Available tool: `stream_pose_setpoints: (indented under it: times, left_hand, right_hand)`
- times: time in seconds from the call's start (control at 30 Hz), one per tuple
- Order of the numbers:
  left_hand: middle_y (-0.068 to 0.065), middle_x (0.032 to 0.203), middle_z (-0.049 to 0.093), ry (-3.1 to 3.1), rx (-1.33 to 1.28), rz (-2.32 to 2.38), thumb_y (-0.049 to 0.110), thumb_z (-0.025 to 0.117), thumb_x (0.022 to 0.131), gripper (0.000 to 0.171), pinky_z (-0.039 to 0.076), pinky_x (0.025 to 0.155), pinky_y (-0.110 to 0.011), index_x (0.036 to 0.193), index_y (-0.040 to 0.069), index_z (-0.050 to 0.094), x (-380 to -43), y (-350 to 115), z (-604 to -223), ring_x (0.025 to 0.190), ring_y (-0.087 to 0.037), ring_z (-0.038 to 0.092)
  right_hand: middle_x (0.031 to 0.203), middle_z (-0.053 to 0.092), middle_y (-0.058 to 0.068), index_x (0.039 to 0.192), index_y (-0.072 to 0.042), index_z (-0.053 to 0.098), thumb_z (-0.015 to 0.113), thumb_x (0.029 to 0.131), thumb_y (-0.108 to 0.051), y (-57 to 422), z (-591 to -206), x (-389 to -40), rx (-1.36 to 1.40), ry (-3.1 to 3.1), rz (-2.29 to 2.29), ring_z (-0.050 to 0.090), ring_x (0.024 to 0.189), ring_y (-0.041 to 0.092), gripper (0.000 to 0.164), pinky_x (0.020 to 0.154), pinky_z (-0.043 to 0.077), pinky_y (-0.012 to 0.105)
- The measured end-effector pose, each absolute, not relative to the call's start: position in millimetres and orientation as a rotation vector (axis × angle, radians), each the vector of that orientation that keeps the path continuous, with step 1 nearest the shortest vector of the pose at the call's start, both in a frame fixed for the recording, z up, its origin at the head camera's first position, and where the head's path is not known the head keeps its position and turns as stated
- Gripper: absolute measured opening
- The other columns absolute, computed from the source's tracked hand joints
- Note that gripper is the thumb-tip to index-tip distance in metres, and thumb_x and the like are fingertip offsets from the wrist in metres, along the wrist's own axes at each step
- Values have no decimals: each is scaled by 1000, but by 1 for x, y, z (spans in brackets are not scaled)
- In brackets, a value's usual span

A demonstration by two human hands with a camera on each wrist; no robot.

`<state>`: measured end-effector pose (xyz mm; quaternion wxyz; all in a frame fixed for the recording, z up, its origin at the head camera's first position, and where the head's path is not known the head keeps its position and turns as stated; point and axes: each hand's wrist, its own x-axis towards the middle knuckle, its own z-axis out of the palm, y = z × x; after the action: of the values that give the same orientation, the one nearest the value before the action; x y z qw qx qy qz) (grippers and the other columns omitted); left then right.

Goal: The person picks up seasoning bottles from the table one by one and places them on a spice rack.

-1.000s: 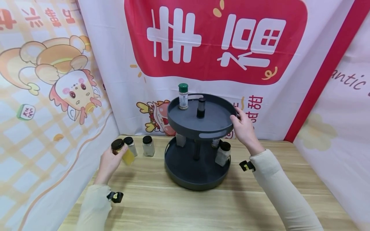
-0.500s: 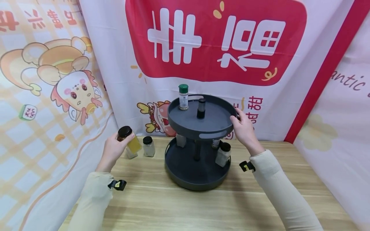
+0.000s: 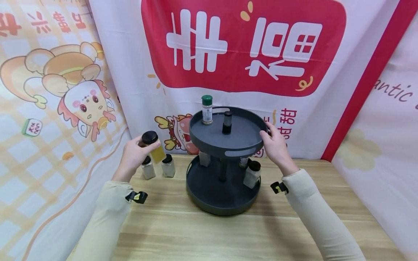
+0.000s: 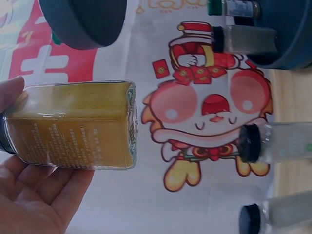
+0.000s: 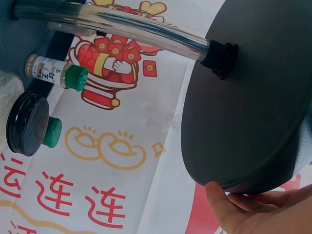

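My left hand holds a square glass jar of yellow powder with a black lid, tilted and raised off the table. In the left wrist view the jar lies between thumb and fingers, white print on its side. My right hand grips the right rim of the upper tray of a dark grey two-tier rack. From the right wrist view, the thumb and fingers pinch the tray's edge. A green-capped spice bottle stands on that tray, left of the centre post.
Two black-lidded glass jars, a left one and a right one, stand on the wooden table below the held jar. The lower tray carries a black-lidded jar and other partly hidden containers. Printed cloth hangs behind.
My left hand has carried the yellow jar up and to the right, uncovering the left table jar beneath it. The right hand and the rack stay in place.
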<state>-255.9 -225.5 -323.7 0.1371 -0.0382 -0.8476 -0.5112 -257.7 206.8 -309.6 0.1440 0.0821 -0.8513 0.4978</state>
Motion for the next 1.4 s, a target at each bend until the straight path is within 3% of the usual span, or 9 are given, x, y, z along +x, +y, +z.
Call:
stream_pose_setpoints:
  times: [0.1, 0.33, 0.73, 1.0, 1.17, 1.4]
  left_hand:
    - [-7, 91, 65, -2427, -117, -1507, 48, 75, 77, 56, 43, 79, -34, 110, 4, 65, -257, -219, -312, 88, -20, 55]
    - [-7, 105, 65, -2390, -161, -1630, 40, 78, 77, 58, 35, 101, -45, 118, 2, 62, -257, -208, -286, 104, -20, 54]
    - [-5, 104, 65, -2398, -225, -1681, 37, 78, 77, 56, 33, 97, -44, 118, 2, 62, -262, -197, -259, 101, -18, 53]
    - [-15, 123, 57, -2518, -259, -1647, 43, 74, 80, 63, 29, 104, -53, 125, 2, 57, -267, -194, -238, 115, -26, 46]
    - [-15, 120, 59, -2515, -311, -1635, 36, 72, 83, 55, 33, 101, -50, 124, 3, 58, -271, -188, -231, 111, -25, 47]
    - [-11, 107, 63, -2414, -385, -1658, 36, 73, 83, 50, 42, 81, -39, 121, 6, 62, -271, -171, -225, 96, -23, 51]
  right_hand:
    - [138, 43, 21, 150, -12, 25, 38, 100, -37, 207, -310, -258, 219, -2458, 1439, 47, 123, 33, 57, 103, 36, 49]
    - [137, 43, 21, 150, -11, 25, 37, 100, -39, 208, -310, -257, 220, -2456, 1446, 46, 124, 33, 58, 103, 36, 49]
    - [138, 43, 20, 149, -11, 26, 38, 99, -43, 207, -312, -256, 209, -2464, 1438, 46, 124, 31, 61, 103, 36, 48]
    - [140, 42, 21, 150, -10, 25, 38, 99, -42, 206, -311, -256, 212, -2487, 1411, 44, 126, 32, 61, 103, 36, 49]
    - [140, 42, 21, 150, -12, 25, 37, 99, -43, 207, -311, -257, 200, -2485, 1404, 45, 126, 32, 61, 103, 36, 48]
    - [139, 42, 21, 150, -12, 25, 37, 99, -45, 207, -309, -257, 212, -2479, 1417, 48, 123, 32, 62, 102, 38, 48]
